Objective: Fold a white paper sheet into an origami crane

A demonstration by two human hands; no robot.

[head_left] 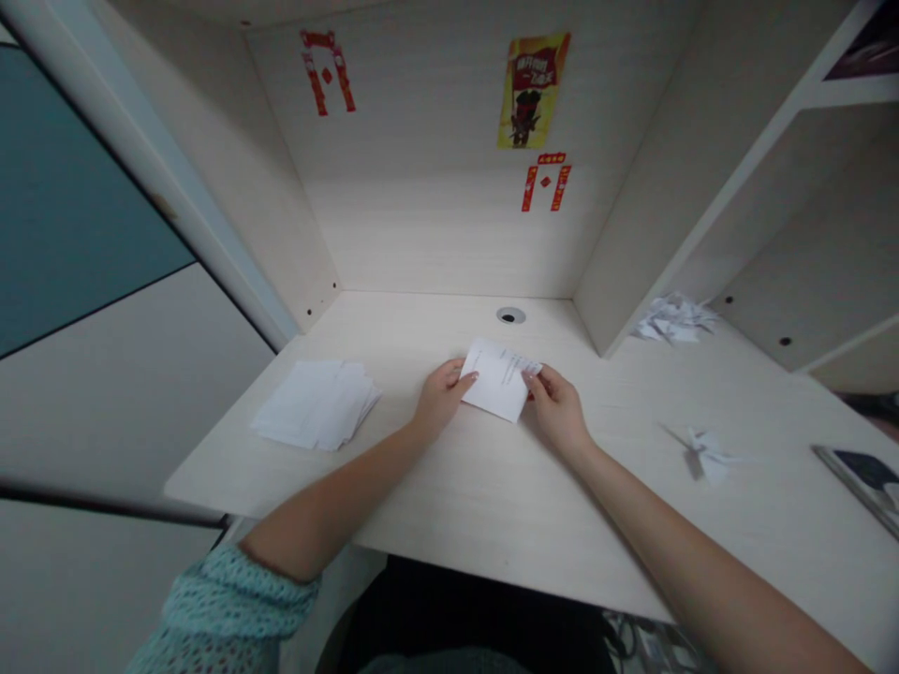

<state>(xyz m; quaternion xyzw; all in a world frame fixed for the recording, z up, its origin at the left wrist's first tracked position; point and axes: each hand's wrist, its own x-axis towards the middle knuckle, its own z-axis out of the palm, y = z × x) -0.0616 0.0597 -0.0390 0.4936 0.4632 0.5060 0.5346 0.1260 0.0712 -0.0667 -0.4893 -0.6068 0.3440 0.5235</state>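
Observation:
A small white sheet of paper (495, 382) with a few printed lines is held above the middle of the desk. My left hand (442, 393) pinches its left edge, thumb on top. At the right edge, my right hand (556, 404) grips it between thumb and fingers. The sheet is slightly tilted, and I cannot tell whether it is folded or has several layers. To the left of my left hand lies a stack of white paper (313, 402) with uneven edges. On the right side of the desk sits a folded white paper piece (709, 454) with thin pointed ends.
A heap of white paper scraps (675, 318) lies by the divider at the back right. A flat dark-topped object (863, 477) rests at the far right. The desk (449, 505) has a round cable hole (510, 315) at the back. Stickers (546, 183) decorate the back panel.

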